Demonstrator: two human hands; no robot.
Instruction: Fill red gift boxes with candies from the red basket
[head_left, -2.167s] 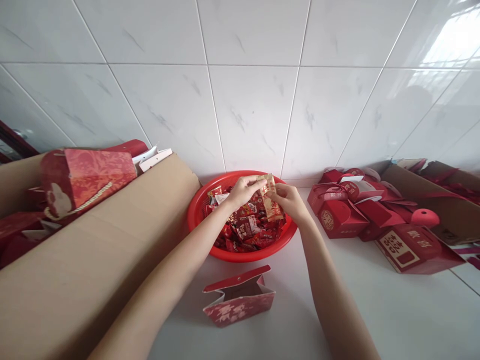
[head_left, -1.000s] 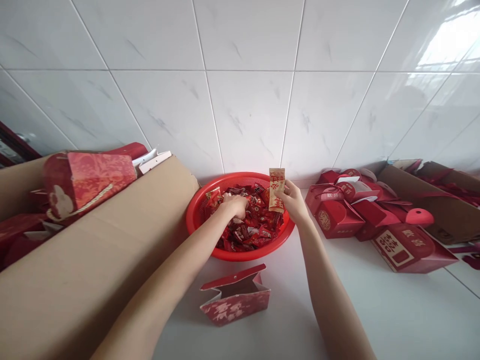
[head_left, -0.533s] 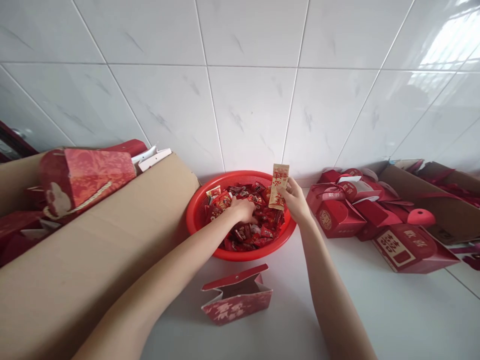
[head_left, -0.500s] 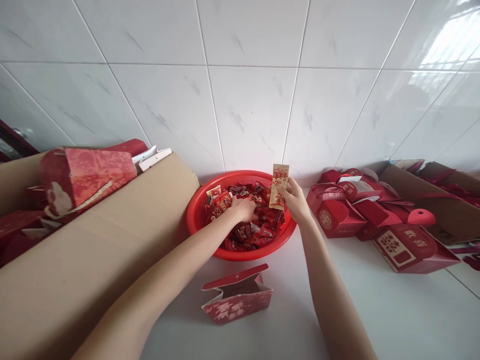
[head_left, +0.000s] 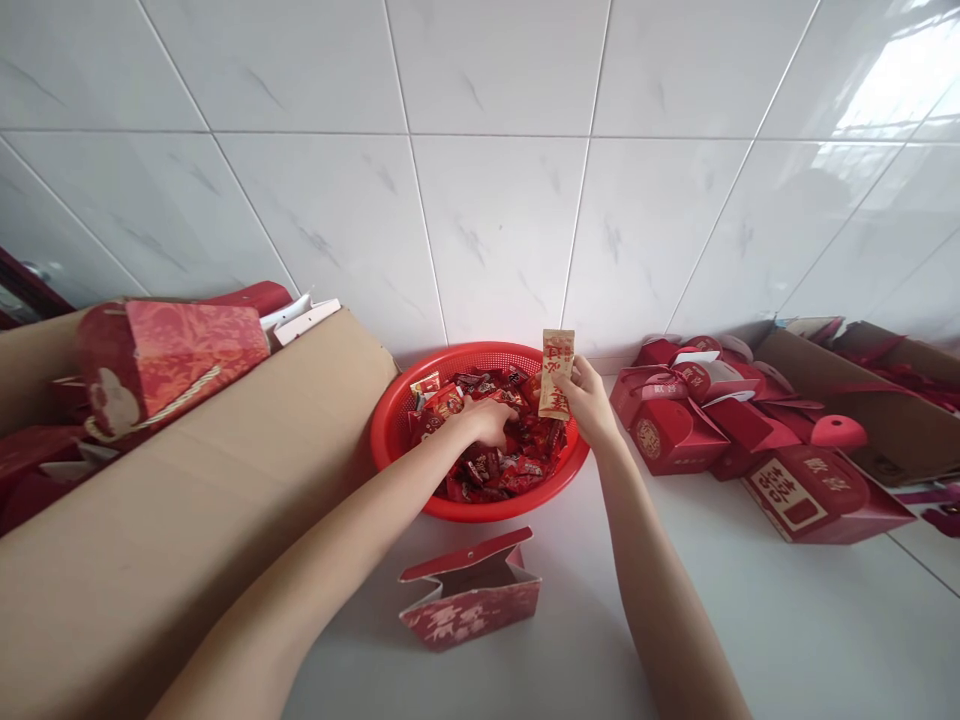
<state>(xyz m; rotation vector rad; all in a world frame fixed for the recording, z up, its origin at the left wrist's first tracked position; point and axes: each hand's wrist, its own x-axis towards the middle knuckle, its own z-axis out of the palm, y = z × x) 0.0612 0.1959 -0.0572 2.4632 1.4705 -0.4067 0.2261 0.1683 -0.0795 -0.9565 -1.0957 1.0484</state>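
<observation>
Red-wrapped candies [head_left: 521, 472] fill a round red plastic basket [head_left: 480, 512] standing against the wall. My left hand [head_left: 487, 420] reaches down among them; its fingers are partly hidden, so whether they grip one does not show. Over the basket's right side, my right hand [head_left: 589, 400] pinches a flat gold packet [head_left: 556, 375] with red lettering, held upright. In front of the basket stands a small red paper gift box [head_left: 472, 605] with its top open.
On the left a large cardboard carton [head_left: 247, 450] holds red gift boxes [head_left: 187, 355]. Several closed red boxes [head_left: 817, 500] are piled on the right of the white table [head_left: 712, 600], beside another carton [head_left: 892, 430]. A tiled wall [head_left: 495, 230] rises behind.
My left hand has shifted slightly among the candies, its fingers a little more spread. The right hand still keeps the gold packet in nearly the same place. The view has drifted slightly.
</observation>
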